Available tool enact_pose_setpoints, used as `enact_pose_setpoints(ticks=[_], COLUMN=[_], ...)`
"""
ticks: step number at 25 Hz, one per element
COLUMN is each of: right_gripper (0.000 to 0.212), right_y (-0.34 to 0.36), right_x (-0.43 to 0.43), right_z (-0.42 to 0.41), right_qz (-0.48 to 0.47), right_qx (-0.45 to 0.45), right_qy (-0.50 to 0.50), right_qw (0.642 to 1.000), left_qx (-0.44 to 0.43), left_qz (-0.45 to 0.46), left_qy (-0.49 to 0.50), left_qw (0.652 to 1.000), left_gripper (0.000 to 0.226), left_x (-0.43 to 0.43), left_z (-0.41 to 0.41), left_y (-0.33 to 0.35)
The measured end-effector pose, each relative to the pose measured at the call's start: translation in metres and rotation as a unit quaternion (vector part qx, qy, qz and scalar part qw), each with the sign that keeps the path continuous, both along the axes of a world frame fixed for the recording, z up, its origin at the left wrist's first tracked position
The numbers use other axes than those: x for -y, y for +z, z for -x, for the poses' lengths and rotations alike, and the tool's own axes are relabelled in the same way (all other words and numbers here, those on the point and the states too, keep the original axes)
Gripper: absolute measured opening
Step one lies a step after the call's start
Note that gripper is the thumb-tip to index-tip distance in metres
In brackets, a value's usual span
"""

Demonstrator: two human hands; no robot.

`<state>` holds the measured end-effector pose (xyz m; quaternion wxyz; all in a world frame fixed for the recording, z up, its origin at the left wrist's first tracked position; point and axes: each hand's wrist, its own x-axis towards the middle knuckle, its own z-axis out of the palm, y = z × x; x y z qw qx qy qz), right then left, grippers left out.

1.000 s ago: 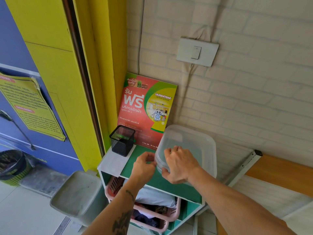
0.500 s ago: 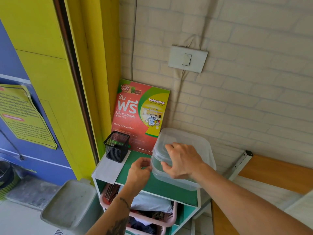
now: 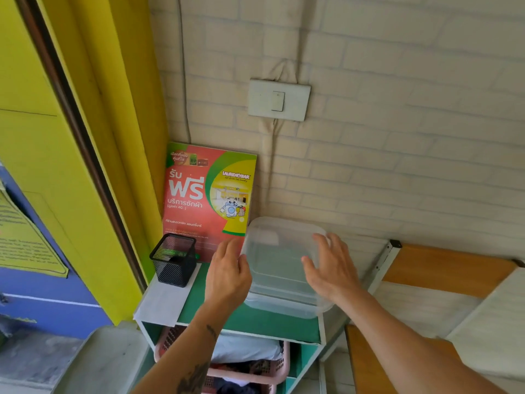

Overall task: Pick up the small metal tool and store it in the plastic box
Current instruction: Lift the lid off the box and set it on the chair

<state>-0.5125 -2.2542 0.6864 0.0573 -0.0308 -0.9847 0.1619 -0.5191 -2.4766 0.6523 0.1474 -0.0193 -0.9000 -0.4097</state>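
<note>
My hands had let go of the lid; left hand (image 3: 227, 273) and right hand (image 3: 333, 268) flanked the plastic box (image 3: 279, 268), fingers spread, left fingertips touching its rim.

The plastic box (image 3: 279, 268) is clear and smooth, a bit cloudy, with a soft shine on its lid. The pen cup (image 3: 174, 260) is black metal mesh, full of tiny holes. The poster (image 3: 208, 194) behind it is shiny printed paper. The shelf top (image 3: 250, 319) looks matt green, with a plain white sheet of paper (image 3: 163, 301) on one end. The basket (image 3: 255, 371) below is pink plastic with soft cloth inside. The wall (image 3: 397, 166) is rough painted brick. The board (image 3: 443, 268) looks like smooth orange wood.
</note>
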Motion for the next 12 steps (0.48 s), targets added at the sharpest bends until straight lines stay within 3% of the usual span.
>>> enact_pose_setpoints(ticks=[2,5,12], right_gripper=[0.068,0.074,0.071], right_y=[-0.011,-0.021,-0.022], right_x=[-0.017,-0.020,0.003], right_z=[-0.001,-0.009,-0.025], right_qz=[0.058,0.167,0.230], right_qx=[0.051,0.086,0.084], right_qy=[-0.076,-0.096,-0.073], right_qw=[0.994,0.977,0.967], left_qx=[0.033,0.120,0.132], left_qz=[0.096,0.170,0.153], left_qy=[-0.053,-0.095,-0.083], left_qw=[0.993,0.973,0.976], left_gripper=[0.053,0.071,0.075], left_x=[-0.007,-0.016,-0.027], left_z=[0.011,0.019,0.014], left_y=[0.000,-0.002,0.002])
